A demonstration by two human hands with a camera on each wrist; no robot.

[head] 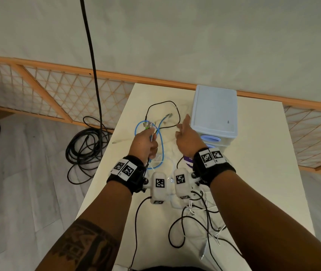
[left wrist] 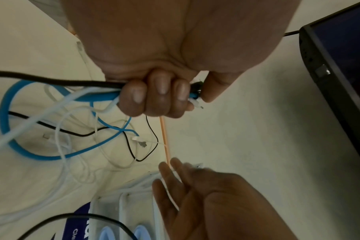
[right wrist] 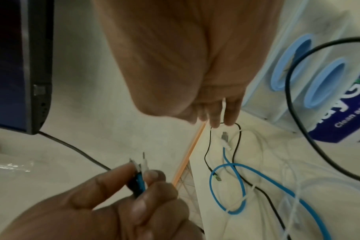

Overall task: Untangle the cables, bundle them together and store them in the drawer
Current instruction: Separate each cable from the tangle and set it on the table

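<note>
Our left hand (head: pixel 145 142) clamps a gathered sheaf of smooth blue, white and braided black cable ends (left wrist: pixel 105 91). Our right hand (head: pixel 187 140), fingers straight and empty, reaches toward twelve o'clock for the loose thin black cable loop (head: pixel 163 103). We judge gathering unfinished; next, pinch that strand. The pale-blue plastic drawer unit (head: pixel 214 110) stands at two o'clock on the cream table (head: pixel 263 153).

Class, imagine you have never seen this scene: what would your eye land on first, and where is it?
First, the left hand raised over the middle of the white table, gripping a bunch of cable ends, with a blue cable looping down from it. Next, the right hand, fingers straight, reaches toward a thin black cable beside the pale blue drawer unit at the table's far side.
</note>
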